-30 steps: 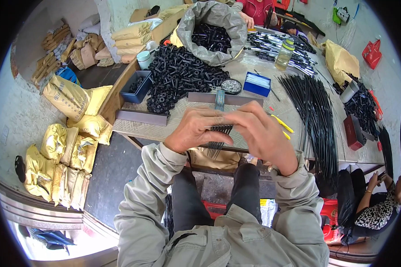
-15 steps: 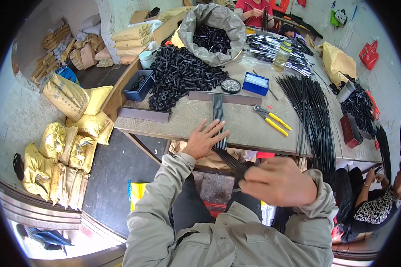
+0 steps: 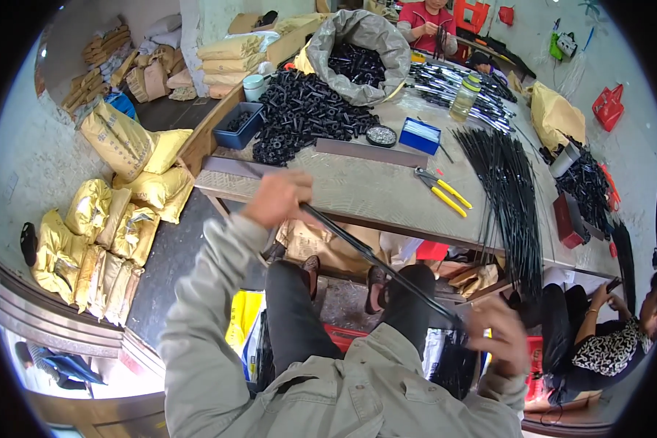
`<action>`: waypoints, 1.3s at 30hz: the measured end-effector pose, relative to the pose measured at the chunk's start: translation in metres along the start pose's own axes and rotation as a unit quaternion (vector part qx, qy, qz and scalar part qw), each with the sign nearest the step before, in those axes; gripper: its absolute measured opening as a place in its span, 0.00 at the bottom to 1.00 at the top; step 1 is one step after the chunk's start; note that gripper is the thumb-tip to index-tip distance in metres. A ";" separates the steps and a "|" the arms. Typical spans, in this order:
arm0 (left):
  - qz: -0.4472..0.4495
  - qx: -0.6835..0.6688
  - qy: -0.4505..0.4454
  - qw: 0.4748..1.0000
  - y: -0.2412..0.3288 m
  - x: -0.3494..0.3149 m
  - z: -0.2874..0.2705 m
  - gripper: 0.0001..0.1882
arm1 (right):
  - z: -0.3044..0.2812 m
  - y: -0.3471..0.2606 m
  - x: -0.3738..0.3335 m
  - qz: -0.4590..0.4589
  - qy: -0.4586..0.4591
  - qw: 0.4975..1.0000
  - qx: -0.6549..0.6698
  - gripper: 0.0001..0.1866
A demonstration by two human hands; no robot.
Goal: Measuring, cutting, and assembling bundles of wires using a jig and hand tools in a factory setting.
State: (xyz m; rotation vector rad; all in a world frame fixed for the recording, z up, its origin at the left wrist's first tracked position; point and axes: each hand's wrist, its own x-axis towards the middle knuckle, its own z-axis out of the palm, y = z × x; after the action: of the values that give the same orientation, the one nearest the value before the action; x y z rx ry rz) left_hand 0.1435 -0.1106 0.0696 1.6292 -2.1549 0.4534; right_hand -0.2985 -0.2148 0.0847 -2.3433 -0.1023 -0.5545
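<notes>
A tight bundle of thin black rods slants over my lap, clear of the tabletop. Its upper left end is in my left hand, whose fingers are closed round it. My right hand is beside the lower right end of the bundle; motion smears its fingers, so whether it grips the rods is unclear. Beyond the bundle lies the worktable, with a long dark metal strip on it. Yellow-handled pliers rest to the right of that strip.
Black plastic parts are heaped beside a grey sack. Many loose black rods hang over the table's right edge. A blue box and a bottle stand behind. Co-workers sit across and at right.
The rods, flat under my spread left hand before, have been lifted off the table. My left hand has closed on them and moved left; my right hand has moved right and down.
</notes>
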 end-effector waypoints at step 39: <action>-0.320 -0.751 0.190 0.546 0.149 -0.048 0.087 0.24 | 0.140 0.104 0.112 0.152 -0.144 0.971 0.116 0.13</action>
State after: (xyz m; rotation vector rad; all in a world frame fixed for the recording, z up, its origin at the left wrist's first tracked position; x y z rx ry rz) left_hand 0.0018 -0.0724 -0.0321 0.8408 -0.6959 -0.9703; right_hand -0.1227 -0.2080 -0.0252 -2.1400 0.0575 -0.0468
